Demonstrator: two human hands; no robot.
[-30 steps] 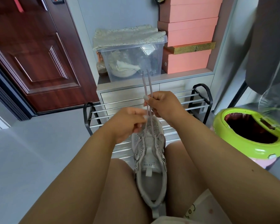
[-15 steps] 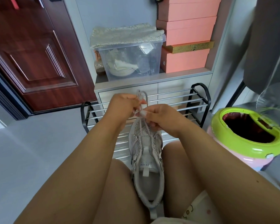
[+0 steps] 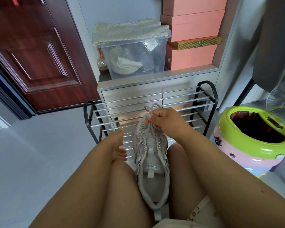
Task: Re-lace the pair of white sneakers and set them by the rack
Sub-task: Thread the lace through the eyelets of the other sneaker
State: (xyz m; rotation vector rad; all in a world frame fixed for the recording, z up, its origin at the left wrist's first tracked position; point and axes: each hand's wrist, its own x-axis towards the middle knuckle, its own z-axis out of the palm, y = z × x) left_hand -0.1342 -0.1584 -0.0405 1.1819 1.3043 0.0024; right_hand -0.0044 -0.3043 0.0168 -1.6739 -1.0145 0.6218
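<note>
The sneaker (image 3: pixel 152 163) is lying between the person's thighs, toe toward the rack (image 3: pixel 148 106). The right hand (image 3: pixel 164 120) is pinching the laces (image 3: pixel 150 111) above its toe. The left hand (image 3: pixel 115 145) is resting relaxed on the left knee, holding nothing.

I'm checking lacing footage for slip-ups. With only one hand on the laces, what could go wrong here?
The right hand alone pinches the bunched laces; the left hand is off them, so the loops could slip loose. The sneaker is only wedged between the thighs, and might tip toward the rack.
</note>
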